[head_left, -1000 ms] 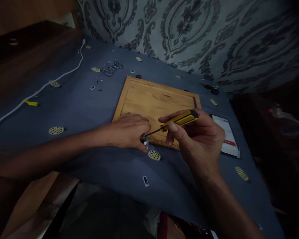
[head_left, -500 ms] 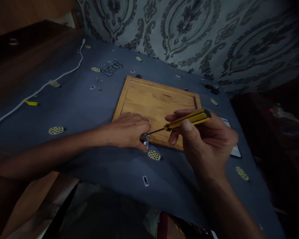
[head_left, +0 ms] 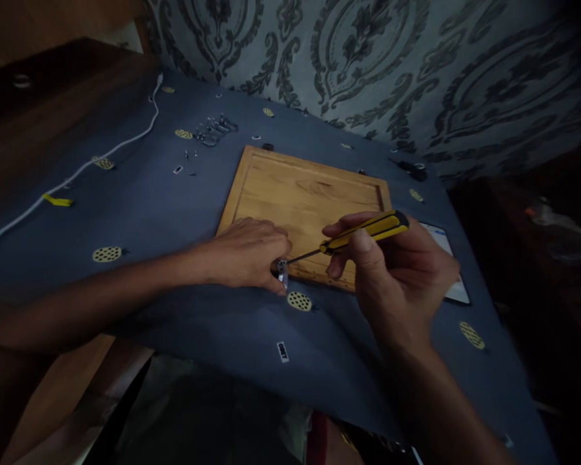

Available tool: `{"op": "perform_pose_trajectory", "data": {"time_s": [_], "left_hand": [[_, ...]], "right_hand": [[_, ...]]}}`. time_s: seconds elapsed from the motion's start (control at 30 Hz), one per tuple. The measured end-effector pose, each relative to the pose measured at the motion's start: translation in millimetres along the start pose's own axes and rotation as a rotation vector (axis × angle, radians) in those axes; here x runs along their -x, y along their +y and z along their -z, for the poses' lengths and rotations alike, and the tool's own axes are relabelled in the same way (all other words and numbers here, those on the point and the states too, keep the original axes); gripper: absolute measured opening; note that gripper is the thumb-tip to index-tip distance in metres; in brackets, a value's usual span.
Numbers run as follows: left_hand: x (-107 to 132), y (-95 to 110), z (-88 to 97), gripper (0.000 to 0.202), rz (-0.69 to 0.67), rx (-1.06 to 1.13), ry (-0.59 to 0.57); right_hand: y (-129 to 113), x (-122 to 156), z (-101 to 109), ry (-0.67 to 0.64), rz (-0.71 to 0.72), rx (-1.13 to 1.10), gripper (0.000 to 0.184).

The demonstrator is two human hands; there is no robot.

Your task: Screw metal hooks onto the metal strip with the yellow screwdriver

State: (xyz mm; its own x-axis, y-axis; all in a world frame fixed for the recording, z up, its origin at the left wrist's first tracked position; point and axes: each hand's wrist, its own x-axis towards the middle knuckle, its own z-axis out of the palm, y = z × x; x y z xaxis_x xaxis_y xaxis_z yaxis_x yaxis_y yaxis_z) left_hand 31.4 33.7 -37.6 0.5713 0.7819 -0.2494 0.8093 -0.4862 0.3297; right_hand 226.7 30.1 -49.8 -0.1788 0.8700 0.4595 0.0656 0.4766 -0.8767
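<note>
A wooden board (head_left: 300, 194) with a grooved rim lies on a blue cloth (head_left: 164, 213). My left hand (head_left: 244, 252) rests on the board's near left edge, its fingers pinched on a small metal fitting (head_left: 283, 274) held against that edge. My right hand (head_left: 397, 271) grips a yellow and black screwdriver (head_left: 363, 231). The screwdriver's thin shaft points left and its tip meets the fitting.
Loose metal hooks and screws (head_left: 212, 132) lie on the cloth behind the board to the left. A white cable (head_left: 77, 171) runs along the left side. A phone (head_left: 448, 271) lies to the right, partly behind my right hand. A patterned wall stands behind.
My right hand and the screwdriver handle have shifted right, away from the board's middle, and now cover more of the phone. The tip stays on the fitting; my left hand has not moved.
</note>
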Motion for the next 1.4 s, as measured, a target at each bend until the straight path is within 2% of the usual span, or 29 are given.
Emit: {"op": "perform_pose_trajectory", "data": {"time_s": [0.6,0.83,1.1,1.4], "left_hand": [[-1.1,-0.8,-2.4,0.036,-0.007,0.021,0.032],[-1.9,0.3,-0.6,0.035,-0.007,0.014,0.01],[-0.6,-0.9,-1.7,0.033,-0.008,0.027,0.022],[-1.0,-1.1,-2.9,0.036,0.006,0.024,0.024]], "right_hand": [[-3.0,0.4,-6.0,0.009,-0.005,-0.009,0.019],[-0.3,0.3,-2.1,0.153,0.056,-0.031,0.016],[0.5,-1.4,-3.6,0.063,0.025,0.073,0.027],[-1.8,3.4,-3.6,-0.009,0.015,0.191,0.02]]}}
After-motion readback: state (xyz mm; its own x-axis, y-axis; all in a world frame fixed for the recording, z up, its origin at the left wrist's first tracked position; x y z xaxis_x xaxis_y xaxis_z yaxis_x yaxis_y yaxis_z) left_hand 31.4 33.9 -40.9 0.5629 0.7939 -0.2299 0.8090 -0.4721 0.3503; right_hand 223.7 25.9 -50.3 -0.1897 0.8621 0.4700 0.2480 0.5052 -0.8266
